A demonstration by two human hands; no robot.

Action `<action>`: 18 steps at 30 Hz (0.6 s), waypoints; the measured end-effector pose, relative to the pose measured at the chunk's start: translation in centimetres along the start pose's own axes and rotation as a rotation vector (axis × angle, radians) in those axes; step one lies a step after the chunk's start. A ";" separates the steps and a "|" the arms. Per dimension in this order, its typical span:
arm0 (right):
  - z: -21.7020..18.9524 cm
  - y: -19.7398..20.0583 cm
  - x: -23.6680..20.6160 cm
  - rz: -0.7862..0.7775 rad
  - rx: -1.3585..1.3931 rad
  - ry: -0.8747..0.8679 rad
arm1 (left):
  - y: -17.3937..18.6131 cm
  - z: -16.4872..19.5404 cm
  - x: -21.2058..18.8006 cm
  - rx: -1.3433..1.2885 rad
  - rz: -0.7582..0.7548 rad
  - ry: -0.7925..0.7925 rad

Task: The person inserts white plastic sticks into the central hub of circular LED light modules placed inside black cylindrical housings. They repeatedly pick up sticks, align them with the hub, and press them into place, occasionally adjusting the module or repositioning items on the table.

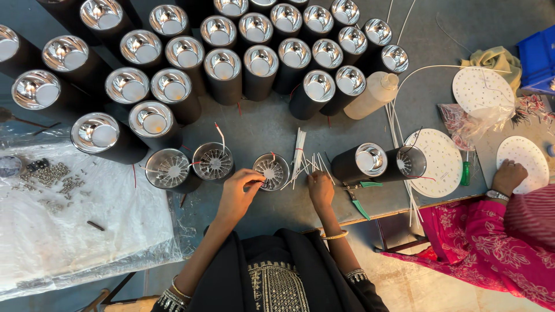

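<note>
My left hand (238,195) rests at the rim of an open black lamp cylinder (271,171) with a finned metal inside, its fingers pinched at the cylinder's edge. My right hand (319,188) lies just right of that cylinder, fingers closed on thin white sleeves from a loose bundle (300,159) fanned out on the grey table (272,124). Two more open cylinders (213,161) (169,169) with red and white wires stand to the left.
Many black cylinders with shiny reflectors (222,65) fill the far table. A white bottle (373,95) lies on its side, green-handled pliers (359,199) near the front edge. Clear plastic with small screws (55,176) at left. Another person's hand (509,176) rests on a white disc at right.
</note>
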State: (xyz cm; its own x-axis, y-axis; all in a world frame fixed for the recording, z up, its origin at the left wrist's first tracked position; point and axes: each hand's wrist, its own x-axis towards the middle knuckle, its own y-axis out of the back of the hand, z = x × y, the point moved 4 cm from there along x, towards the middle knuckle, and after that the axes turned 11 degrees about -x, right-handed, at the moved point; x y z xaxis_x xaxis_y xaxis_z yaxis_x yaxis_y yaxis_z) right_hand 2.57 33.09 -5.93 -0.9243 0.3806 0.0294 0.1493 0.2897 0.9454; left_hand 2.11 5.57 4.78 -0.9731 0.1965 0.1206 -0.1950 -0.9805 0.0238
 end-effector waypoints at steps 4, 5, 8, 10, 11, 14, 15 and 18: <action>0.0 0.2 1.2 -0.070 0.042 -0.063 | -0.2 -0.1 0.1 -0.022 0.015 0.015; -0.2 0.3 1.4 -0.066 0.048 -0.054 | -0.3 0.0 0.1 -0.032 0.020 0.020; -0.6 0.1 2.1 -0.138 -0.029 -0.088 | -0.3 0.1 -0.1 -0.014 0.032 0.034; -0.8 -0.2 2.6 -0.194 -0.097 -0.101 | -0.3 0.1 -0.3 0.061 0.041 0.038; -0.9 -0.3 2.9 -0.213 -0.123 -0.092 | -0.3 0.1 -0.4 0.022 0.059 0.031; -0.3 -1.1 3.5 -0.402 0.005 -0.085 | -0.1 -0.2 -0.7 -0.077 0.110 0.013; 0.1 -1.4 3.7 -0.489 0.083 -0.082 | -0.1 -0.4 -0.8 -0.099 0.118 0.013; 1.3 -2.0 3.4 -0.770 0.863 -0.423 | -0.2 -0.9 -0.8 -0.110 0.117 -0.003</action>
State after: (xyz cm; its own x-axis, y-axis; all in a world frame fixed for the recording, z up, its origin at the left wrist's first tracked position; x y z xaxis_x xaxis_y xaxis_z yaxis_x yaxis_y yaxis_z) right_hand -0.44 34.98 -8.16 -0.7110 0.0617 -0.7004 -0.0526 0.9887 0.1405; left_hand 2.83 5.61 3.77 -0.9896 0.0810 0.1187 -0.0930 -0.9907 -0.0991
